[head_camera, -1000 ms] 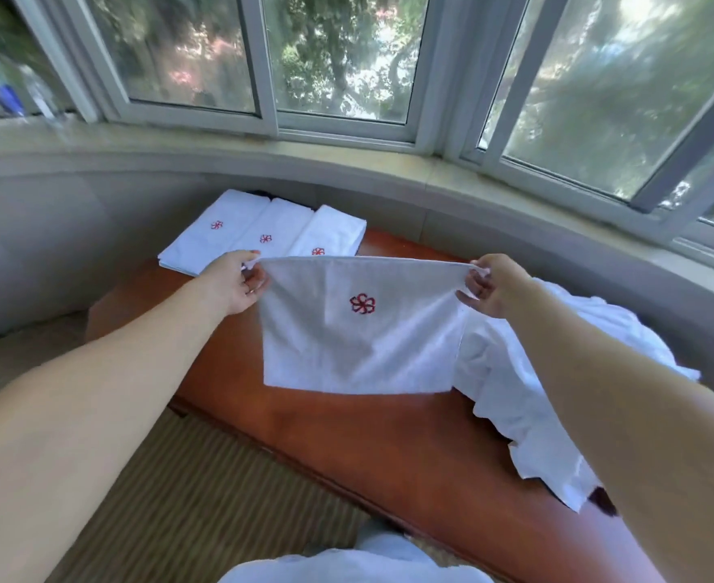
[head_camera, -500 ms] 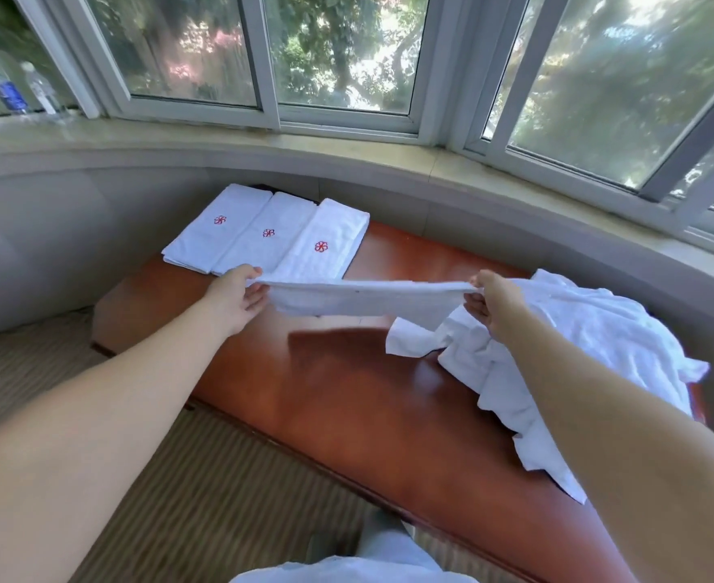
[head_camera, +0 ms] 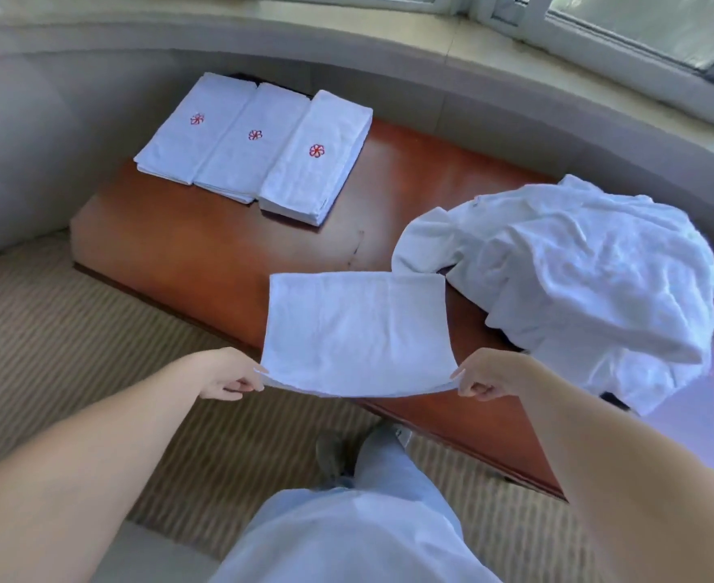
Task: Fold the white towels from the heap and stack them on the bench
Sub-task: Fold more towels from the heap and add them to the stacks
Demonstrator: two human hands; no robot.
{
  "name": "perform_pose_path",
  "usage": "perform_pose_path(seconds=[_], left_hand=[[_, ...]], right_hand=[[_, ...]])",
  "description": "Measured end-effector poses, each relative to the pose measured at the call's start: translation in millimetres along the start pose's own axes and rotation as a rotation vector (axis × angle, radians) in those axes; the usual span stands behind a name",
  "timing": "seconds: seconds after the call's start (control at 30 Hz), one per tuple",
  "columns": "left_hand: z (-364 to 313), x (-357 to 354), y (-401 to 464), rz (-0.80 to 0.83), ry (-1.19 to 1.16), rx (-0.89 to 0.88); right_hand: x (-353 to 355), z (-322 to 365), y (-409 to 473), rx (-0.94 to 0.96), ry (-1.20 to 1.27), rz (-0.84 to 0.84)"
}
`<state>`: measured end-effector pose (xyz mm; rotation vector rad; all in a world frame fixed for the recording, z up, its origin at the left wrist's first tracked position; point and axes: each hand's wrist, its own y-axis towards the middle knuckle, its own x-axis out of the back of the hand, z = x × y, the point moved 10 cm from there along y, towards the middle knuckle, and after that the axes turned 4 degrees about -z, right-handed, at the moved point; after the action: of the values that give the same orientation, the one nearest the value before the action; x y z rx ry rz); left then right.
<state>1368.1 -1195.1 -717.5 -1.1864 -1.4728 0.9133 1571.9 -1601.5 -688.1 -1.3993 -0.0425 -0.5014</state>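
white towel [head_camera: 357, 330] lying ahead on worktop [head_camera: 203, 254], long axis side-to-side; left hand [head_camera: 231, 378] and right hand [head_camera: 483, 378] pinching near corners.

We see a reddish-brown wooden worktop [head_camera: 203, 246] running from the upper left of the frame down toward the lower right, set against a curved grey wall. On its far left end lie three stacks of folded white towels [head_camera: 254, 145] side by side, touching one another, each top towel marked with a small red flower. On the right part rests a crumpled heap of white towels [head_camera: 578, 271], spilling over the near edge. Between them a flat white towel [head_camera: 357, 326] lies with its far part on the wood, just beside the heap. The worktop stands on striped beige carpet [head_camera: 52, 330].
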Motion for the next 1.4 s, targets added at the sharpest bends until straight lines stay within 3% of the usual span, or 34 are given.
perform_pose_path(seconds=[0.3, 0.5, 0.8, 1.2, 1.4], left_hand=[[-65, 44, 13, -0.233, -0.041, -0.283], [-117, 64, 30, -0.367, -0.087, -0.418], [-161, 71, 84, -0.424, -0.165, -0.345], [-171, 64, 144, -0.475, -0.241, -0.244], [-169, 63, 148, -0.550, -0.262, -0.268]], right_hand=[[71, 49, 34, 0.207, 0.077, -0.358], [101, 77, 68, 0.263, 0.199, -0.455], [118, 107, 128, 0.235, 0.431, -0.455], [121, 112, 193, 0.173, 0.221, -0.569], [123, 118, 191, 0.232, 0.195, -0.667]])
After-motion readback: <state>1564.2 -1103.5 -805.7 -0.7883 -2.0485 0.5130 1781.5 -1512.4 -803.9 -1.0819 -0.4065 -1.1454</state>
